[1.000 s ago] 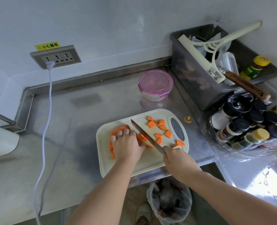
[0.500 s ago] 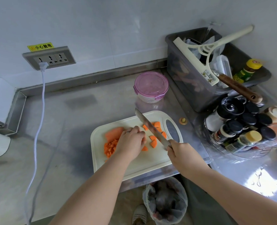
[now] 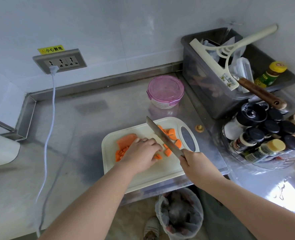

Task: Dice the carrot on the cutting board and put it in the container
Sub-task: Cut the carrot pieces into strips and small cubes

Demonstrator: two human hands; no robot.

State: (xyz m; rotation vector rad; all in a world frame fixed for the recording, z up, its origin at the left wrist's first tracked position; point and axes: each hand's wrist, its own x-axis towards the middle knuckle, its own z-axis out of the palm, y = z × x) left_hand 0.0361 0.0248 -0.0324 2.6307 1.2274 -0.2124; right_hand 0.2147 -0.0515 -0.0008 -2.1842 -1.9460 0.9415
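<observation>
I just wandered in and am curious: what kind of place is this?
Most likely a kitchen, perhaps a working one: a steel counter, a cutting board with chopped carrot, a knife held in the right hand, and a cluster of spice jars.

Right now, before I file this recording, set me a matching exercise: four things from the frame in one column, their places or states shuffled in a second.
Things:
1. knife
2. container
3. diced carrot pile
4. plug

Places or states:
A. lid on, behind the cutting board
B. in the wall socket
C. gripped by the right hand
D. on the left part of the cutting board

Pairs: 1-C, 2-A, 3-D, 4-B
</observation>
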